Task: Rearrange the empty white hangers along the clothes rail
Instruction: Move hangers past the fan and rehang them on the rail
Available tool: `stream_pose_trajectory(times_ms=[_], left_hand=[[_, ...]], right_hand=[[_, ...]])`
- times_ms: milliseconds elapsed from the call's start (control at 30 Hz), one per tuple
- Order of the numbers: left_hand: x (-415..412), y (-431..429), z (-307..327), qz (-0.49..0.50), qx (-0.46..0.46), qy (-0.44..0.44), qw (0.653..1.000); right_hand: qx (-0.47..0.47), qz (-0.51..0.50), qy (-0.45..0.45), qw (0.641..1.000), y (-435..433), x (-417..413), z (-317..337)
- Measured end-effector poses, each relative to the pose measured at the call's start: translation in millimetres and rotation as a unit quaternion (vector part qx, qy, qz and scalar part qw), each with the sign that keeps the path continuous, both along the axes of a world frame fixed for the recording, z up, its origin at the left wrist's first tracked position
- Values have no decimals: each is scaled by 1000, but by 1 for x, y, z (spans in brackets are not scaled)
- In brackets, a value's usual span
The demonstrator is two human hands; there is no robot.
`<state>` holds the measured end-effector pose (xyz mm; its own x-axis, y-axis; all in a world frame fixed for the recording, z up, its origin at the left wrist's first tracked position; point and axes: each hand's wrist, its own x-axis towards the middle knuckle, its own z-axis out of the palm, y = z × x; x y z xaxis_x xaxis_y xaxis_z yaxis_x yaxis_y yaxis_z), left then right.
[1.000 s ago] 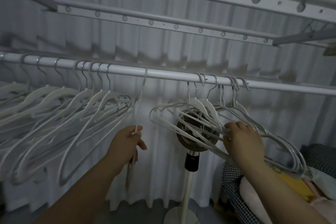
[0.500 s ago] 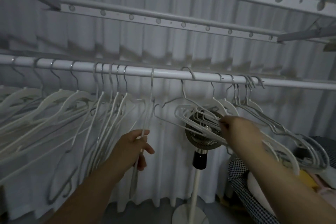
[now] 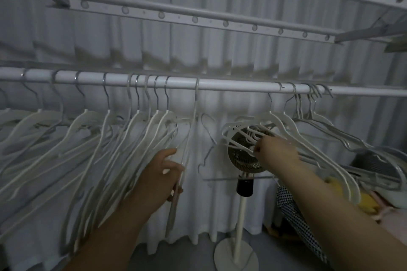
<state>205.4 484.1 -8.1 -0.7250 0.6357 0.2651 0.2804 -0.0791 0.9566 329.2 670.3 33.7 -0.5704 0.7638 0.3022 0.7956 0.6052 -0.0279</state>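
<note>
Two hands busy: left hand (image 3: 158, 174) gripping one hanger (image 3: 191, 125) at the middle of the rail (image 3: 231, 86), beside the left bunch (image 3: 110, 134); right hand (image 3: 278, 152) pinching the right bunch (image 3: 286, 122) toward the right end.

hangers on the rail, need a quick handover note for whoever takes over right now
Left hand grips a single hanger hooked on the rail, edge-on beside the left group.
Right hand pinches the front hangers of the right bunch, in front of the fan.
Done: most hangers hang spread along the rail's left part.
Left: the right bunch is crowded, with a bare stretch of rail between it and the single hanger; probably move those across one at a time.
</note>
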Motion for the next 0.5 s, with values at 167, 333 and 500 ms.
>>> stream_pose_trajectory(times_ms=[167,333,500], left_hand=[[4,-1,2,102,-6,183,978],[42,-8,6,55,51,281,957],[82,-5,-2,-97,34,261,960]], right_hand=[[-162,25,35,986,-6,43,-15],[-195,76,45,977,-4,103,-2],[-247,125,35,960,-7,160,12]])
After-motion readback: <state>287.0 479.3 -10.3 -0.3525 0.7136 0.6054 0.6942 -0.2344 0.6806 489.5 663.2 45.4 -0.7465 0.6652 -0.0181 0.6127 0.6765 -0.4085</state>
